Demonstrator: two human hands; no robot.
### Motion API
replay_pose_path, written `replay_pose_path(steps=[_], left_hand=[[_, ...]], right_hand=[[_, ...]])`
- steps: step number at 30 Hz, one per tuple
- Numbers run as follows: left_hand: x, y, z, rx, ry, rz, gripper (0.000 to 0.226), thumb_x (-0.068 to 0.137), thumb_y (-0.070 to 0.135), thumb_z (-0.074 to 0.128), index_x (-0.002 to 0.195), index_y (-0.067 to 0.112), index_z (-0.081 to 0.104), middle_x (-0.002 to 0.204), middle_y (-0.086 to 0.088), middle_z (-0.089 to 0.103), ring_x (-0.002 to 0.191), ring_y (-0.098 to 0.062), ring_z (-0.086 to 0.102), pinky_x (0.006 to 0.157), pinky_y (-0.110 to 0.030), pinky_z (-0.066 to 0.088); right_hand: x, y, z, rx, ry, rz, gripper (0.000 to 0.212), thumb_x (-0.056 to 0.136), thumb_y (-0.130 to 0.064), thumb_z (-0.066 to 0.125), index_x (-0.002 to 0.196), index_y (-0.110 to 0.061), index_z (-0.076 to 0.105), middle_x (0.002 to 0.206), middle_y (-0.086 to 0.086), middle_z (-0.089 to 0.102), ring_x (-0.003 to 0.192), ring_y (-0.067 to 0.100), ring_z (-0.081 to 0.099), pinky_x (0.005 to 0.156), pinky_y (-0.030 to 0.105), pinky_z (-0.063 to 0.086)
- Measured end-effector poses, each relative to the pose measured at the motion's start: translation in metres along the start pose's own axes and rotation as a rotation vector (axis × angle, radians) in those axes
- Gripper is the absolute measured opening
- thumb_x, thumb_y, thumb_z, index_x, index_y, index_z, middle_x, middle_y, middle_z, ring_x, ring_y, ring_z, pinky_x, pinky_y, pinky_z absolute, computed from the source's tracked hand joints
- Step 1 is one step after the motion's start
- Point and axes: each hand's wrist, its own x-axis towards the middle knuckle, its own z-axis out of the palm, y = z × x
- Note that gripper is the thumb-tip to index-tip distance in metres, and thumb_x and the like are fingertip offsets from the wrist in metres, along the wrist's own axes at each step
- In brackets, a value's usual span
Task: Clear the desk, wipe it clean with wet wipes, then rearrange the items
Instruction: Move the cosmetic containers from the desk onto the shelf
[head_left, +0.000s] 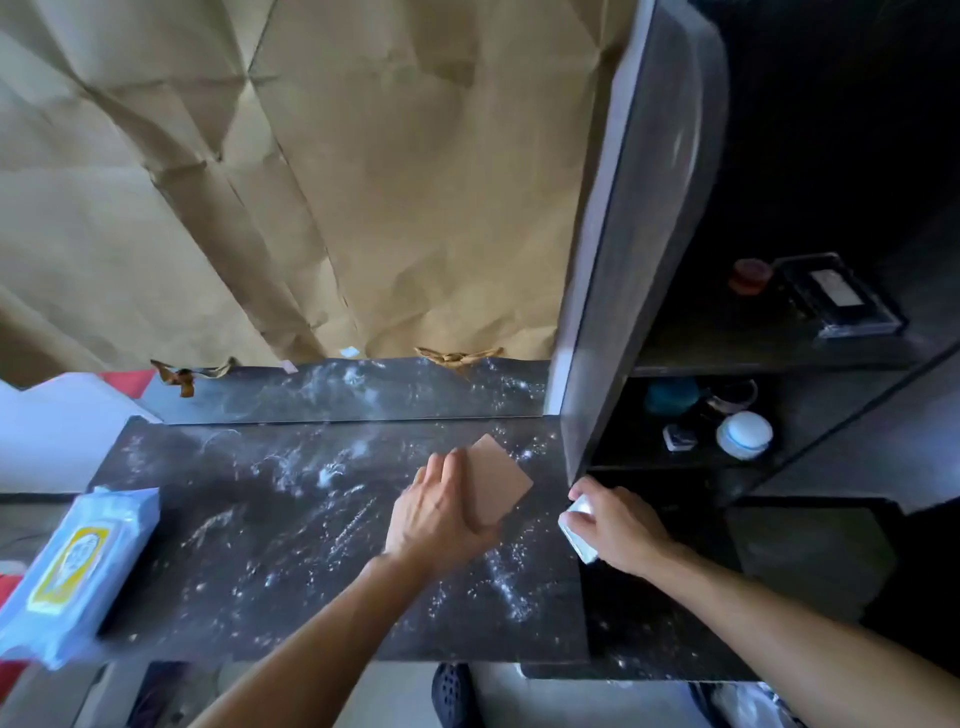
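The dusty desk (260, 545) carries a tan card (501, 480) near its right end, pressed flat under the straight fingers of the left hand (436, 512). At the right edge the right hand (618, 522) grips a white object (576, 525). A shelf unit (623, 260) stands just beyond it. A wipes pack (72, 566) overhangs the left edge, with bare powdered surface between.

Home study corner, likely. Dark marble-look desk (270, 545) dusted with white powder (332, 470); creased kraft paper (363, 182) hangs behind desk; open shelf unit (613, 260) right of desk holds small household containers (744, 434); wet wipes pack (78, 561) on desk's left edge.
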Motion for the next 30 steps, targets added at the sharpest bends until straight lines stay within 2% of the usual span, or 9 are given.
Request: replay_pose_path(steps=[5,9,11,15,19,24,27,30], left_hand=[[-0.026,0.093,-0.006,-0.016,0.082,0.055,0.092,0.06,0.056,0.068,0.137,0.021,0.031,0.115,0.003,0.04,0.104,-0.02,0.051,0.076,-0.032,0.046],[-0.032,0.161,-0.019,-0.052,0.19,0.138,0.099,0.063,0.056,0.065,0.145,0.02,0.022,0.117,0.002,0.042,0.107,-0.019,0.045,0.087,-0.033,0.043],[-0.03,0.193,-0.027,-0.056,0.223,0.179,0.091,0.065,0.056,0.061,0.142,0.022,0.025,0.115,0.0,0.046,0.104,-0.021,0.044,0.091,-0.034,0.04],[-0.012,0.242,-0.044,-0.036,0.327,0.21,0.068,0.068,0.059,0.05,0.124,0.022,0.039,0.11,-0.004,0.046,0.098,-0.026,0.045,0.086,-0.037,0.041],[0.026,0.272,-0.061,0.079,0.3,0.177,0.056,0.08,0.051,0.055,0.122,0.016,0.04,0.118,-0.01,0.042,0.102,-0.033,0.047,0.089,-0.042,0.04],[0.071,0.288,-0.071,0.273,0.232,0.105,0.062,0.084,0.046,0.056,0.133,0.013,0.035,0.133,-0.018,0.038,0.118,-0.038,0.041,0.095,-0.046,0.038],[0.085,0.286,-0.07,0.261,0.217,0.057,0.057,0.087,0.044,0.054,0.133,0.015,0.036,0.133,-0.015,0.037,0.117,-0.038,0.042,0.088,-0.044,0.04],[0.091,0.281,-0.063,0.261,0.237,0.053,0.049,0.091,0.043,0.047,0.131,0.016,0.038,0.133,-0.014,0.037,0.113,-0.037,0.045,0.081,-0.041,0.042]], right_hand=[[-0.048,0.062,-0.04,-0.048,0.004,0.031,0.034,0.085,-0.05,0.051,0.113,-0.03,0.051,0.1,0.003,0.064,0.089,0.023,0.06,0.066,0.029,0.043],[-0.073,0.098,-0.071,-0.045,0.062,0.044,0.032,0.085,-0.048,0.053,0.11,-0.029,0.053,0.096,0.003,0.064,0.088,0.024,0.06,0.068,0.031,0.045],[-0.083,0.111,-0.085,-0.043,0.086,0.039,0.032,0.085,-0.047,0.053,0.11,-0.028,0.053,0.091,0.001,0.064,0.086,0.022,0.061,0.064,0.03,0.042],[-0.096,0.13,-0.105,-0.034,0.135,0.019,0.031,0.086,-0.045,0.053,0.111,-0.026,0.054,0.08,-0.004,0.062,0.078,0.017,0.059,0.06,0.029,0.036],[-0.103,0.14,-0.126,0.003,0.197,0.05,0.031,0.089,-0.039,0.051,0.117,-0.025,0.053,0.096,-0.002,0.067,0.089,0.018,0.061,0.063,0.027,0.034],[-0.105,0.141,-0.16,0.079,0.244,0.075,0.025,0.087,-0.032,0.049,0.112,-0.028,0.052,0.092,-0.003,0.068,0.086,0.019,0.063,0.063,0.032,0.042],[-0.103,0.134,-0.186,0.151,0.301,0.055,0.018,0.087,-0.031,0.05,0.105,-0.028,0.053,0.094,-0.006,0.067,0.086,0.018,0.062,0.068,0.033,0.047],[-0.099,0.119,-0.21,0.22,0.404,-0.008,0.018,0.09,-0.027,0.052,0.108,-0.024,0.054,0.089,-0.003,0.066,0.081,0.017,0.062,0.064,0.029,0.044]])
